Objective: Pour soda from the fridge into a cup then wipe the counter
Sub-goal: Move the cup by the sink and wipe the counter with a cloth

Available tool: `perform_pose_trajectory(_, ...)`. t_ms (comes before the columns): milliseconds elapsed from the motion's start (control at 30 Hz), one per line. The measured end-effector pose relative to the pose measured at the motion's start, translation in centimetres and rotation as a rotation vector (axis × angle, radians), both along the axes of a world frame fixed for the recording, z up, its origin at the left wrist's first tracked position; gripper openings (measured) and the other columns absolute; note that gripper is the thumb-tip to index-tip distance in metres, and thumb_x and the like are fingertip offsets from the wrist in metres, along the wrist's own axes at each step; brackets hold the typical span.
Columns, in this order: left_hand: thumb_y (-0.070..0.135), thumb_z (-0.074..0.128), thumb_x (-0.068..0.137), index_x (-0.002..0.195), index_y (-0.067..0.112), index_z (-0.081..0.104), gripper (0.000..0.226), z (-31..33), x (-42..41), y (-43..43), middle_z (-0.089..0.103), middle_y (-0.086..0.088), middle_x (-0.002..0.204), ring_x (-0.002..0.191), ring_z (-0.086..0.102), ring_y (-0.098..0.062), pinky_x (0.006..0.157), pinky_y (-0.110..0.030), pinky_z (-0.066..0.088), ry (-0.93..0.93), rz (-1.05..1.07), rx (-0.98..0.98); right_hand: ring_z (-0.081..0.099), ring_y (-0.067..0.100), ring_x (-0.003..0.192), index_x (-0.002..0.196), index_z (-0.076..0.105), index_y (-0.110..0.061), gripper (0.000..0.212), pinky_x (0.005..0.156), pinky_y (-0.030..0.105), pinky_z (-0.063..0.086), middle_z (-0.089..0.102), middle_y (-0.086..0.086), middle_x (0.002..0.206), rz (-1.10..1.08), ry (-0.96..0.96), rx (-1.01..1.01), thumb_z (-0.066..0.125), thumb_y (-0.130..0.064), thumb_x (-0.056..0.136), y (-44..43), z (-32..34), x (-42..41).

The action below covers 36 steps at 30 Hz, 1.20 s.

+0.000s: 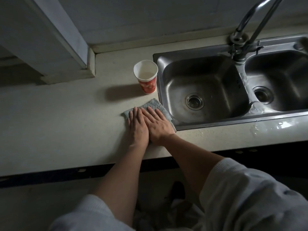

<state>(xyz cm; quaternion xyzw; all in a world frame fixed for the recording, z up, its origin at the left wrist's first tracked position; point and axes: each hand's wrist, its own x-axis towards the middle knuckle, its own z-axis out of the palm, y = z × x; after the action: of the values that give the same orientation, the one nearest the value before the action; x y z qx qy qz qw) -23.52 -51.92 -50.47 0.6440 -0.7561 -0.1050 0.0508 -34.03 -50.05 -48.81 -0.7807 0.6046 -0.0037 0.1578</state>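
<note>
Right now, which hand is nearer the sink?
Right. The right hand presses the cloth next to the sink; the left hand lies beside it on the cloth, farther from the sink.

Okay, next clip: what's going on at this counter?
A person is at the wiping step. The left hand and the right hand lie flat, fingers straight, side by side on a grey-blue cloth, pressing it onto the counter at the front left corner of the sink. A paper cup with red print stands upright behind the cloth, beside the sink's left rim, with pale liquid in it, so the pouring looks done. Water glistens on the counter farther right.
</note>
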Motion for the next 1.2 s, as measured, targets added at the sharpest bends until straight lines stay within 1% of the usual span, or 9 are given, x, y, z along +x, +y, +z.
perform_pose_trajectory(67, 0.015, 0.004, 0.092, 0.15, 0.0, 0.025, 0.064, 0.2, 0.6, 0.5, 0.025, -0.019, 0.156, 0.146, 0.02, -0.033, 0.121, -0.043, 0.011, -0.015, 0.002, 0.024, -0.015, 0.018, 0.15, 0.156, -0.008, -0.022, 0.069, 0.122, 0.039, -0.008, -0.01, -0.008, 0.164, 0.0, -0.013, 0.009, 0.028, -0.036, 0.1, 0.4, 0.4, 0.6)
perform_pose_trajectory(167, 0.012, 0.012, 0.093, 0.149, -0.002, 0.026, 0.059, 0.7, 3.2, 1.5, 0.026, -0.02, 0.156, 0.145, 0.023, -0.035, 0.12, -0.042, 0.011, -0.076, 0.031, 0.041, -0.02, 0.02, 0.148, 0.156, -0.012, -0.02, 0.071, 0.121, 0.04, -0.01, -0.014, -0.005, 0.163, 0.051, -0.013, 0.019, 0.031, -0.034, 0.1, 1.2, 0.6, 3.3)
perform_pose_trajectory(300, 0.007, 0.029, 0.086, 0.132, -0.009, 0.051, 0.053, 1.0, 10.3, 1.8, 0.052, -0.026, 0.136, 0.125, 0.052, -0.04, 0.102, -0.052, 0.042, -0.052, 0.105, 0.075, -0.022, 0.02, 0.148, 0.155, -0.013, -0.021, 0.072, 0.121, 0.041, -0.011, -0.015, -0.005, 0.163, 0.127, -0.054, 0.057, 0.031, -0.038, 0.101, 1.0, 0.8, 10.2)
perform_pose_trajectory(367, 0.007, 0.032, 0.085, 0.128, -0.01, 0.054, 0.052, 1.1, 14.2, 1.1, 0.055, -0.027, 0.133, 0.121, 0.056, -0.04, 0.096, -0.054, 0.047, -0.051, 0.123, 0.143, -0.021, 0.02, 0.148, 0.156, -0.012, -0.021, 0.07, 0.121, 0.042, -0.01, -0.013, -0.005, 0.164, 0.165, -0.075, 0.061, 0.029, -0.037, 0.101, -0.1, 0.8, 13.9)
perform_pose_trajectory(500, 0.011, 0.033, 0.084, 0.129, -0.011, 0.051, 0.054, 0.7, 21.6, -1.7, 0.054, -0.027, 0.133, 0.122, 0.055, -0.041, 0.101, -0.052, 0.041, -0.054, 0.165, 0.118, -0.016, 0.021, 0.15, 0.156, -0.008, -0.021, 0.07, 0.119, 0.038, -0.016, -0.007, -0.005, 0.164, 0.219, -0.086, 0.053, 0.033, -0.033, 0.101, -3.5, 0.9, 21.4)
perform_pose_trajectory(633, 0.017, 0.026, 0.088, 0.139, -0.011, 0.041, 0.06, 0.3, 29.1, -5.4, 0.043, -0.027, 0.144, 0.133, 0.043, -0.041, 0.119, -0.037, 0.019, -0.016, 0.181, 0.074, -0.013, 0.02, 0.15, 0.156, -0.004, -0.022, 0.078, 0.12, 0.038, -0.012, -0.003, -0.005, 0.165, 0.212, -0.102, 0.102, 0.044, -0.036, 0.097, -7.6, 0.8, 28.5)
perform_pose_trajectory(733, 0.011, 0.026, 0.091, 0.14, -0.009, 0.039, 0.055, -0.1, 33.1, -9.7, 0.039, -0.026, 0.147, 0.136, 0.039, -0.039, 0.115, -0.044, 0.026, -0.042, 0.167, 0.047, -0.011, 0.019, 0.151, 0.157, -0.001, -0.023, 0.078, 0.121, 0.038, -0.01, -0.002, -0.006, 0.165, 0.177, -0.137, 0.134, 0.046, -0.036, 0.096, -11.8, 0.8, 32.2)
perform_pose_trajectory(933, 0.0, 0.039, 0.098, 0.152, 0.001, 0.018, 0.059, -0.9, 32.9, -19.7, 0.015, -0.016, 0.16, 0.149, 0.011, -0.027, 0.121, -0.031, 0.002, -0.043, -0.016, 0.007, -0.012, 0.016, 0.15, 0.157, 0.0, -0.023, 0.063, 0.121, 0.037, -0.01, -0.003, -0.006, 0.165, -0.028, -0.16, 0.1, 0.028, -0.034, 0.102, -19.3, 0.1, 31.9)
perform_pose_trajectory(1200, 0.007, 0.037, 0.1, 0.152, 0.005, 0.021, 0.055, -0.1, 26.0, -25.5, 0.019, -0.01, 0.16, 0.149, 0.013, -0.024, 0.122, -0.036, 0.01, 0.012, -0.361, 0.028, -0.022, 0.018, 0.148, 0.155, -0.012, -0.018, 0.063, 0.119, 0.039, -0.016, -0.016, -0.006, 0.163, -0.395, -0.134, 0.076, 0.021, -0.03, 0.102, -21.1, 0.1, 27.1)
